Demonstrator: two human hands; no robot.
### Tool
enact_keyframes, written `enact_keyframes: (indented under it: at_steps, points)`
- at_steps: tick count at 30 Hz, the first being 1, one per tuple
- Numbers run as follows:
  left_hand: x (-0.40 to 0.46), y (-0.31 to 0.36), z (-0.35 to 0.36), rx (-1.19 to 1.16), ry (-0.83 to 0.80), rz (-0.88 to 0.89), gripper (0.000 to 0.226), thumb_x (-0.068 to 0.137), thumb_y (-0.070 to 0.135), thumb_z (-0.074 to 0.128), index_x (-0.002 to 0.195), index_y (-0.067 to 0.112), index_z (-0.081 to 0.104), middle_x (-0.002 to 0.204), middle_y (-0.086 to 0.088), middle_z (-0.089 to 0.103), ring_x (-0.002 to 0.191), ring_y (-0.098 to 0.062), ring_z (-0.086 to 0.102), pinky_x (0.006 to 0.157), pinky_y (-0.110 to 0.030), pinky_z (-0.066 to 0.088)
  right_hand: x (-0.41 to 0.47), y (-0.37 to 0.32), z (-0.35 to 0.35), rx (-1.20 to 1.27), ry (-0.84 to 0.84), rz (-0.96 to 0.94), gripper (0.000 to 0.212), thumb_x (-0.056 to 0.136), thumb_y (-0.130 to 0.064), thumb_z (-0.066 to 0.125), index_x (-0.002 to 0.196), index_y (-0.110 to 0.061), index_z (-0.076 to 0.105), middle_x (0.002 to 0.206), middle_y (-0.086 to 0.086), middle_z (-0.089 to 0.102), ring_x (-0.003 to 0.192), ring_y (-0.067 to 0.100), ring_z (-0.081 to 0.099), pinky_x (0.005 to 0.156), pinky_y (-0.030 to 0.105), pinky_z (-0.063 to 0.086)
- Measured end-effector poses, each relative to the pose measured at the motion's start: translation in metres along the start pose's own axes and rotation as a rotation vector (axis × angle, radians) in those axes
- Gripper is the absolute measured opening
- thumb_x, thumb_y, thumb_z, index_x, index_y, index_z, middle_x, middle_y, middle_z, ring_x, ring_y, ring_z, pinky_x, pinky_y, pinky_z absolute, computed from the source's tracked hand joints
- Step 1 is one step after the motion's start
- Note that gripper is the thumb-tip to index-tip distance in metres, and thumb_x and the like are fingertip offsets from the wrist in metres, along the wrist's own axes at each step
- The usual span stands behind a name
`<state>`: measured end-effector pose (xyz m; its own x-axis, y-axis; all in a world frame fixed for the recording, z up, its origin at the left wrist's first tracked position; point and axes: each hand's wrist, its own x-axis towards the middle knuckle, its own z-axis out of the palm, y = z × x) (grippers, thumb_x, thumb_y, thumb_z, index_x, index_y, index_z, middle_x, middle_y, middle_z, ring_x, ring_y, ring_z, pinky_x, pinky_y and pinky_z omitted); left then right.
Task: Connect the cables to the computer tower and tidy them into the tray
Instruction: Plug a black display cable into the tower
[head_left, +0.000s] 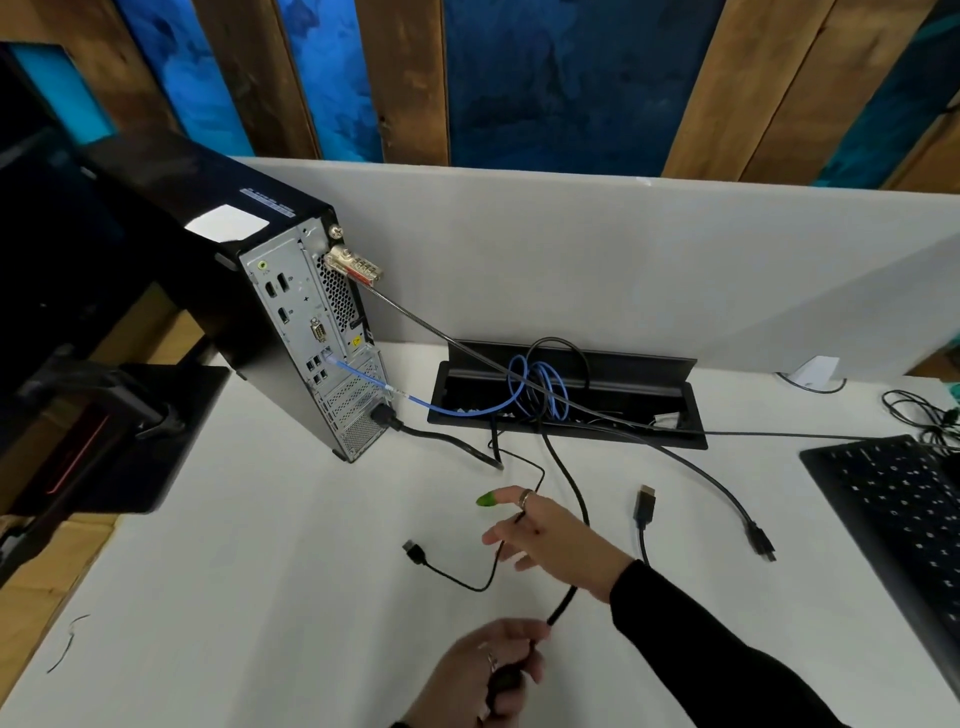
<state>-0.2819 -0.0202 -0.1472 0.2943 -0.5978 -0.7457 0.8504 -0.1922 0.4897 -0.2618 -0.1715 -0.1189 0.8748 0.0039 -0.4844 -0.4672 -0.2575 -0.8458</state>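
- While I am looking down, the white desk top (260, 597) is spreading under everything, with a pale divider panel (623, 249) standing along its back edge.
- My black slim computer tower (291, 332) is standing upright at the left, its grey rear panel facing me; a blue network cable (415, 400) and a thick black power cable (441, 439) are sitting plugged into it.
- Behind the loose leads, the black recessed cable tray (691, 436) is lying with its lid up, blue and black loops resting inside.
- A black keyboard (904, 499) is lying at the right edge.
- My right hand (545, 540) is reaching forward with fingers spread and loose, hovering over a thin black USB cable (452, 574), gripping nothing.
- My left hand (498, 670) is curling round a thick black cable (563, 608) near the bottom edge.
- Two more black plugs, one flat display plug (645, 506) and one smaller connector (761, 543), are lying loose on the desk.
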Motion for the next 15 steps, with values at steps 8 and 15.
enact_keyframes:
  at_steps: [8,15]
  points:
    - [-0.031,0.06,-0.006,0.099,0.078,0.159,0.02,0.088,-0.003,0.041,0.083,0.008,0.058,0.06,-0.008,0.057,0.038,-0.009,0.027,0.042,-0.015,0.014,-0.034,0.006,-0.025,-0.476,0.244,-0.354,0.045,0.09,-0.055,0.034,0.107,-0.022,0.059,0.08,-0.036,0.056,0.083,-0.014,0.049,0.078,0.005,0.035]
    - [-0.051,0.095,0.0,0.222,0.119,0.522,0.004,0.089,0.002,0.051,0.089,0.003,0.055,0.067,-0.013,0.066,0.051,-0.016,0.047,0.045,-0.021,0.036,-0.034,0.023,-0.014,-0.663,0.45,-0.617,0.039,0.095,-0.054,0.027,0.109,-0.03,0.054,0.091,-0.018,0.054,0.083,-0.003,0.039,0.081,0.012,0.031]
